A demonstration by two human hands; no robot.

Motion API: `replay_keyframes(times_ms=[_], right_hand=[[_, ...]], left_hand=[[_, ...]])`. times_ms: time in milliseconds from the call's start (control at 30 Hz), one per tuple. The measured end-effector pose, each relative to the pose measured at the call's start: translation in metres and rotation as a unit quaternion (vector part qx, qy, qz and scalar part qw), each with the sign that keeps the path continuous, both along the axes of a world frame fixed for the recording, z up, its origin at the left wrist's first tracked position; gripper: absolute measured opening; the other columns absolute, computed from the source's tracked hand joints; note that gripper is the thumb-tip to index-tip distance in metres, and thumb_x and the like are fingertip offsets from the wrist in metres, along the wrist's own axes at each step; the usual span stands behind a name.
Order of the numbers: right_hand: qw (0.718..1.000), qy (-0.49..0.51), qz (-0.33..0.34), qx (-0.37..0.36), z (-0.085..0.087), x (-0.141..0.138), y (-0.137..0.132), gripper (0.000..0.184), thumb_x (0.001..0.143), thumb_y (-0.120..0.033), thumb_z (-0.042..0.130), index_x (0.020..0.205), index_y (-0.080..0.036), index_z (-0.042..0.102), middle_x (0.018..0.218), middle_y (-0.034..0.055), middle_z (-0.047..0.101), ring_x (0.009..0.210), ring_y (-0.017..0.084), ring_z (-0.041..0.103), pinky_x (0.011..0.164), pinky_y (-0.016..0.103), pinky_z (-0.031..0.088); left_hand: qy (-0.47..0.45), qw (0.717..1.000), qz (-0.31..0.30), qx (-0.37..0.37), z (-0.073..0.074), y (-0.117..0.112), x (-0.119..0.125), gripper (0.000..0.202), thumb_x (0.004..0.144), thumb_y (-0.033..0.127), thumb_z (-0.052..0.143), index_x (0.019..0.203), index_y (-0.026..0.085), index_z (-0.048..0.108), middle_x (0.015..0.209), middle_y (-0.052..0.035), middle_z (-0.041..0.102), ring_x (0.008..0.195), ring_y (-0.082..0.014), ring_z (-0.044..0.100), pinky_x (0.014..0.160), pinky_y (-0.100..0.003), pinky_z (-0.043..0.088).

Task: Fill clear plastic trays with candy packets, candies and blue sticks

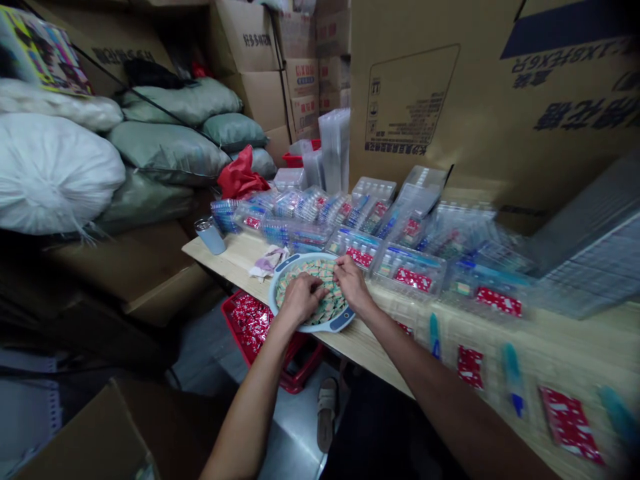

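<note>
A light-blue basin (277,316) rests at the table's front edge, full of small flat green and peach-coloured pieces (327,311). My left hand (301,299) is over the basin, its fingers curled down among the pieces. At the basin's right side is my right hand (351,283), thumb and fingers pinched together just above the pieces. Whatever either hand's fingertips hold is too small or hidden to make out. Right of my right hand, clear plastic cases (407,272) contain red patterned packets (413,279) and blue pens.
Filled plastic cases (295,230) line the back of the wooden table (235,257). A blue cup (210,237) and a crumpled cloth (269,261) stand left. Below is a red crate (249,323) of red packets. Open trays with teal pens (513,377) extend right. Large cartons (480,87) rise behind.
</note>
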State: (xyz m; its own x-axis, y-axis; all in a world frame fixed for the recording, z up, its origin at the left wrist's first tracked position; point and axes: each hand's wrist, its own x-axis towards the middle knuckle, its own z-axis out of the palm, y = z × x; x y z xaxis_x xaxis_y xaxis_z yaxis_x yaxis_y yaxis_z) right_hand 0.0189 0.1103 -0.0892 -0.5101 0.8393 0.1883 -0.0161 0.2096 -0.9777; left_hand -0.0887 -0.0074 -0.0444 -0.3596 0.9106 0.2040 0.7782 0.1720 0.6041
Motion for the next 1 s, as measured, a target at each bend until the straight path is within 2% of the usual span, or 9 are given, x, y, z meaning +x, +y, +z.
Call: replay_keyframes(times_ms=[100, 200, 267, 333, 433, 567, 767, 900, 1000], right_hand=[[1.0, 0.008, 0.001, 0.001, 0.0, 0.001, -0.001, 0.016, 0.081, -0.039, 0.047, 0.09, -0.026, 0.048, 0.075, -0.0018, 0.054, 0.072, 0.019, 0.053, 0.064, 0.029, 0.043], [1.0, 0.014, 0.006, 0.004, 0.001, 0.003, -0.002, 0.015, 0.082, -0.039, 0.049, 0.089, -0.026, 0.049, 0.074, -0.0021, 0.055, 0.071, 0.019, 0.054, 0.064, 0.029, 0.043], [1.0, 0.016, 0.008, 0.006, 0.003, 0.005, -0.003, 0.014, 0.082, -0.038, 0.05, 0.089, -0.025, 0.05, 0.073, -0.0025, 0.055, 0.069, 0.018, 0.054, 0.063, 0.028, 0.043], [1.0, 0.018, 0.009, 0.009, 0.004, 0.006, -0.004, 0.013, 0.083, -0.036, 0.049, 0.089, -0.025, 0.05, 0.071, -0.003, 0.055, 0.068, 0.018, 0.054, 0.063, 0.028, 0.043], [1.0, 0.018, 0.011, 0.012, 0.005, 0.007, -0.005, 0.013, 0.084, -0.036, 0.046, 0.089, -0.025, 0.051, 0.068, -0.004, 0.053, 0.065, 0.018, 0.052, 0.061, 0.027, 0.041], [1.0, 0.003, -0.001, 0.023, 0.008, 0.006, -0.008, 0.01, 0.085, -0.033, 0.045, 0.088, -0.024, 0.05, 0.068, -0.004, 0.053, 0.065, 0.018, 0.053, 0.064, 0.028, 0.041], [0.998, -0.033, -0.021, 0.048, 0.014, 0.002, -0.011, 0.002, 0.082, -0.024, 0.051, 0.083, -0.024, 0.052, 0.074, -0.0015, 0.059, 0.073, 0.019, 0.055, 0.072, 0.03, 0.04], [0.997, -0.048, -0.015, 0.05, 0.015, 0.002, -0.011, 0.003, 0.082, -0.022, 0.05, 0.083, -0.023, 0.053, 0.075, -0.0016, 0.06, 0.074, 0.018, 0.055, 0.071, 0.029, 0.039], [0.998, -0.04, 0.012, 0.047, 0.014, 0.005, -0.011, 0.009, 0.086, -0.026, 0.046, 0.086, -0.023, 0.055, 0.07, -0.0032, 0.057, 0.068, 0.018, 0.054, 0.067, 0.028, 0.039]], left_hand=[[-0.047, 0.999, -0.01, -0.022, 0.001, 0.003, -0.007, 0.011, 0.076, 0.026, 0.071, 0.081, 0.021, 0.079, 0.074, -0.003, 0.071, 0.068, -0.0191, 0.06, 0.068, -0.029, 0.044], [-0.1, 0.994, -0.029, -0.045, 0.003, 0.008, -0.016, 0.007, 0.068, 0.02, 0.071, 0.072, 0.019, 0.077, 0.059, 0.0018, 0.064, 0.055, -0.0152, 0.052, 0.058, -0.026, 0.04], [-0.123, 0.99, -0.039, -0.053, 0.004, 0.011, -0.021, 0.006, 0.064, 0.018, 0.07, 0.066, 0.018, 0.075, 0.055, 0.0029, 0.061, 0.053, -0.0142, 0.05, 0.056, -0.025, 0.039], [-0.17, 0.984, -0.031, -0.051, 0.005, 0.013, -0.024, 0.011, 0.063, 0.018, 0.069, 0.071, 0.018, 0.077, 0.058, 0.0019, 0.063, 0.054, -0.0147, 0.051, 0.056, -0.025, 0.04], [-0.295, 0.955, 0.005, -0.005, 0.006, 0.014, -0.027, 0.02, 0.066, 0.023, 0.07, 0.083, 0.016, 0.078, 0.069, -0.0026, 0.069, 0.059, -0.0163, 0.057, 0.059, -0.027, 0.045], [-0.425, 0.902, 0.022, 0.07, 0.006, 0.017, -0.026, 0.024, 0.066, 0.029, 0.076, 0.085, 0.013, 0.076, 0.073, -0.0052, 0.069, 0.061, -0.0143, 0.058, 0.065, -0.028, 0.049], [-0.471, 0.873, 0.034, 0.122, 0.0, 0.019, -0.013, 0.041, 0.058, 0.036, 0.089, 0.09, 0.013, 0.075, 0.073, -0.0025, 0.069, 0.059, -0.0107, 0.057, 0.063, -0.025, 0.047], [-0.475, 0.873, 0.025, 0.113, -0.006, 0.02, -0.007, 0.043, 0.058, 0.038, 0.09, 0.089, 0.013, 0.076, 0.072, -0.0017, 0.07, 0.062, -0.0115, 0.061, 0.065, -0.024, 0.05], [-0.451, 0.882, 0.031, 0.134, -0.009, 0.021, -0.007, 0.045, 0.06, 0.038, 0.09, 0.094, 0.014, 0.076, 0.07, -0.0005, 0.07, 0.062, -0.013, 0.063, 0.065, -0.025, 0.052]])
